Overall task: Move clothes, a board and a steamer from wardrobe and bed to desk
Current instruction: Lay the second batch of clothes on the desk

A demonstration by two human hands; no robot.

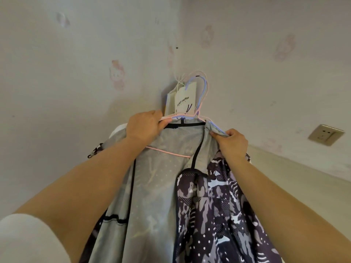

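A camouflage-patterned jacket point(218, 205) with a grey mesh lining point(161, 186) hangs open on a pink hanger point(167, 151) in the wall corner. A blue hanger point(195, 80) hooks beside the pink one at the top. My left hand point(144, 126) grips the left shoulder end of the pink hanger. My right hand point(231, 143) pinches the jacket's collar edge on the right, where the blue hanger's arm runs under the fabric.
A white paper coffee bag point(182, 101) hangs behind the hangers in the corner. Wallpaper with faint pink figures covers both walls. A wall socket point(325, 134) sits at the right. A beige ledge point(303, 177) runs along the right wall below it.
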